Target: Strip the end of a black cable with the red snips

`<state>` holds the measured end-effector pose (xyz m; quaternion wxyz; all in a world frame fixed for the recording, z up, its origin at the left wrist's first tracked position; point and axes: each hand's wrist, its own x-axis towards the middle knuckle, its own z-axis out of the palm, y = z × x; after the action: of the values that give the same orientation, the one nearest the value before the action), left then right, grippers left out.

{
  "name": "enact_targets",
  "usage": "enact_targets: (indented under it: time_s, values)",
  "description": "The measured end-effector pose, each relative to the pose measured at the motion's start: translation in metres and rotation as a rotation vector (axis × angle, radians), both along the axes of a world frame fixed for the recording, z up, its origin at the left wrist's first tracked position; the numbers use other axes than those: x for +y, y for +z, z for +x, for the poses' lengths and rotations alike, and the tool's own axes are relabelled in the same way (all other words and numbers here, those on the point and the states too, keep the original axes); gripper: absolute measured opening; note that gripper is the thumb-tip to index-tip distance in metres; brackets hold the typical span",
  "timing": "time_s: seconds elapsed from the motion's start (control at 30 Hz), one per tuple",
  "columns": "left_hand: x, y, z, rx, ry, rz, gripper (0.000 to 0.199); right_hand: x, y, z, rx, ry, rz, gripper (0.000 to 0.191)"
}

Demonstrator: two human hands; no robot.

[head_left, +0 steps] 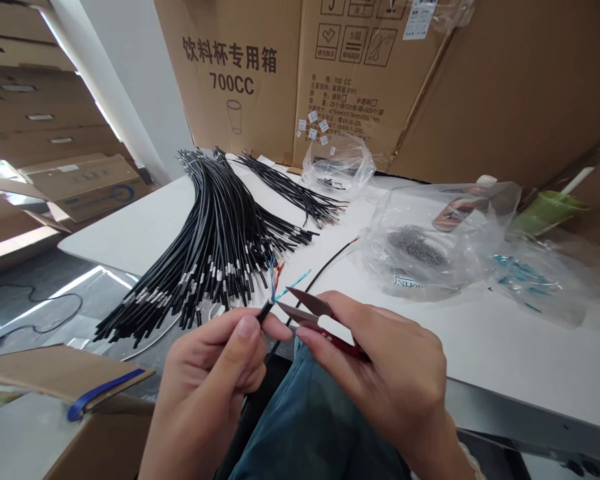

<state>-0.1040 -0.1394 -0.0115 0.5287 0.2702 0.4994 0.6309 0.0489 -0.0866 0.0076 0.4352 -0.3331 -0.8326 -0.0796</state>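
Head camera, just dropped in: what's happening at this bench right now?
A person sits at a white table. The left hand pinches a black cable near its stripped end, where thin coloured wires fan out. The right hand holds red-handled snips, blades open and pointing at those wires. A big bundle of black cables lies on the table behind, with clear plastic bags to the right.

Two bare hands, no gloves, no rings.
Left hand [215, 373] at 7 o'clock, right hand [390, 373] at 5 o'clock; short plain nails, wrists without sleeves. Faded blue denim trousers [310, 427] at 6 o'clock, lightly creased.
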Motion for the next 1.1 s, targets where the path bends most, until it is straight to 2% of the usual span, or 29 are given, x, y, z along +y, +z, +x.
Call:
enact_targets:
  time_s: [0.17, 0.43, 0.73, 1.1]
  values:
    - [-0.0003, 0.0015, 0.0005, -0.008, -0.002, 0.003, 0.026, -0.0001, 0.0018, 0.0006, -0.003, 0.004, 0.009, 0.033]
    - [0.0016, -0.005, -0.0024, -0.006, -0.038, 0.012, 0.029, -0.0003, 0.0006, 0.0, -0.013, -0.004, 0.001, 0.034]
    - [0.0033, -0.0017, -0.0004, -0.001, -0.042, 0.019, 0.028, 0.0004, 0.0015, -0.0007, -0.021, 0.003, 0.007, 0.036]
    - [-0.0022, -0.0015, -0.0029, 0.216, 0.0, -0.032, 0.032, 0.0029, -0.001, 0.0002, -0.104, -0.039, 0.118, 0.03]
